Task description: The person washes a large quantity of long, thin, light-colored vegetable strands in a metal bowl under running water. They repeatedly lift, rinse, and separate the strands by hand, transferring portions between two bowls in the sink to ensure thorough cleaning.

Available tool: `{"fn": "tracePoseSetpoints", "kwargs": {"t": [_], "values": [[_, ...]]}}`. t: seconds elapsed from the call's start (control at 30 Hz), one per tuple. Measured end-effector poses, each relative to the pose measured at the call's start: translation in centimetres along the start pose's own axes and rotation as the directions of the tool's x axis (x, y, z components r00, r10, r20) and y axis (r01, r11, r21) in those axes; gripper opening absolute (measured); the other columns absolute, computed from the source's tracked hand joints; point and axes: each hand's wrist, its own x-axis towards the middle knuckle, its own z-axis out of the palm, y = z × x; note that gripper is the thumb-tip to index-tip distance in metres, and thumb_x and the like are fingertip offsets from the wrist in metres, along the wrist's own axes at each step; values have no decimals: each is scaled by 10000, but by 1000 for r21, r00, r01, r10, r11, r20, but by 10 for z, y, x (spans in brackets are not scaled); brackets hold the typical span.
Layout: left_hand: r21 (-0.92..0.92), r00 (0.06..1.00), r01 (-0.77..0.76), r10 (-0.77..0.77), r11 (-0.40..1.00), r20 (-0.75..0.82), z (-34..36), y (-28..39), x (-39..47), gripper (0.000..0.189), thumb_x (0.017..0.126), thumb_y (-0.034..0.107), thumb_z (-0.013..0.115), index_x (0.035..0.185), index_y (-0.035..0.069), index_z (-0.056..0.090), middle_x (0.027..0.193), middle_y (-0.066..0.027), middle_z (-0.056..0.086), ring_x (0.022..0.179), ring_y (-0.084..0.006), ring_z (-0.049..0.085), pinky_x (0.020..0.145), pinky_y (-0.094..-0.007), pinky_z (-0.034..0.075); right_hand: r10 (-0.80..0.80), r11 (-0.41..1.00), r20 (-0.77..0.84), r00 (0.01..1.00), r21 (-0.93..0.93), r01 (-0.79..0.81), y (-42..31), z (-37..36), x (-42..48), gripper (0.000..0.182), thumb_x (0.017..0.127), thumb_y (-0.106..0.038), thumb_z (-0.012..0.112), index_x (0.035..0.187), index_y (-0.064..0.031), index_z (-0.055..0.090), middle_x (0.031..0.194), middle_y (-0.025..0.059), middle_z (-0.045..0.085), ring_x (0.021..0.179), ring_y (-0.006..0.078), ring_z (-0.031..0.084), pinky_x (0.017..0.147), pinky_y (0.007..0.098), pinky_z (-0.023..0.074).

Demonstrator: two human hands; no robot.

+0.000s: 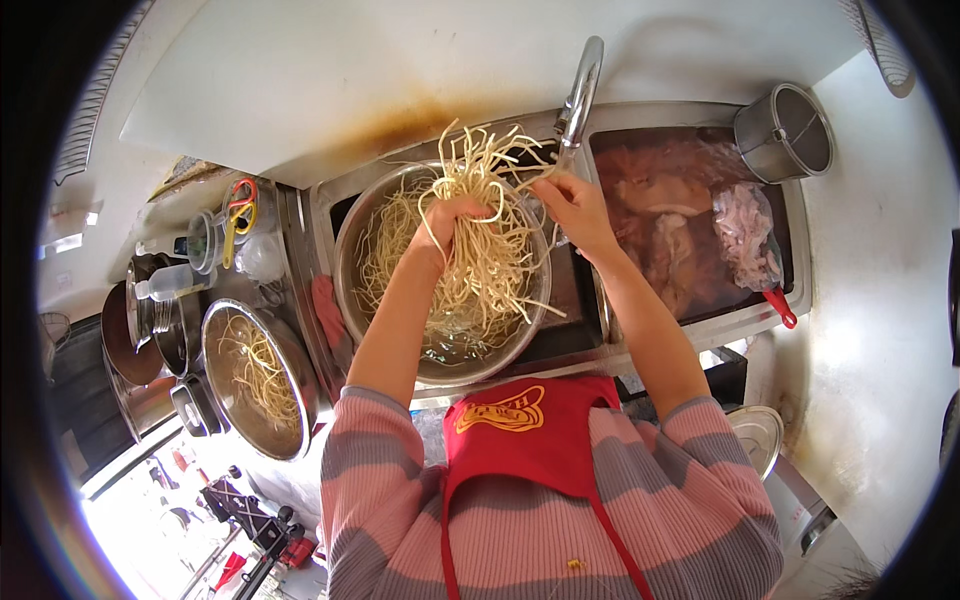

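My left hand is closed around a thick bunch of long, pale, stem-like strands, lifted over a round metal basin. The bunch fans out above my fist and hangs down below it. To the right, my right hand pinches the ends of a few strands between thumb and fingers, just below the faucet. More strands lie in the basin, with water showing near its front. Whether they are noodles or plant stems, I cannot tell.
The right sink basin holds raw meat in reddish water, with a bagged piece. A metal pot stands at its back corner. At left are a bowl with some strands, scissors and a plastic bottle.
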Motion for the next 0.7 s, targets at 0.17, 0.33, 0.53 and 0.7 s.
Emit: {"fn": "tracePoseSetpoints", "kwargs": {"t": [0.17, 0.33, 0.53, 0.7], "values": [[30, 994, -53, 56, 998, -94, 6, 1, 1, 119, 670, 71, 610, 723, -33, 629, 664, -117, 609, 598, -202, 602, 537, -317, 490, -388, 710, 1, 922, -638, 299, -9, 7, 4, 157, 846, -183, 565, 827, -34, 613, 743, 141, 597, 648, 309, 572, 594, 383, 434], [73, 997, -29, 34, 997, -76, 5, 7, 10, 125, 716, 95, 585, 745, -23, 617, 671, -127, 617, 558, -206, 606, 505, -311, 503, -194, 660, -31, 980, -743, 107, 0, -8, 4, 192, 852, -189, 537, 780, -14, 564, 757, 167, 579, 726, 385, 565, 626, 441, 433], [158, 998, -27, 37, 987, -60, 36, 14, 24, 108, 737, 91, 612, 775, -10, 621, 643, -105, 605, 539, -195, 601, 476, -296, 490, -271, 823, -294, 917, -564, 62, 15, -40, 21, 273, 871, -304, 565, 945, -42, 578, 858, 130, 549, 756, 280, 527, 675, 347, 418], [191, 992, -83, 62, 978, 111, 86, 10, 54, 251, 769, 174, 701, 921, -15, 634, 739, -103, 638, 610, -178, 619, 538, -287, 510, -67, 985, -110, 992, -163, 48, 0, -48, 17, 481, 888, -423, 521, 1188, -48, 501, 1060, 71, 521, 900, 190, 507, 781, 307, 407]]}}
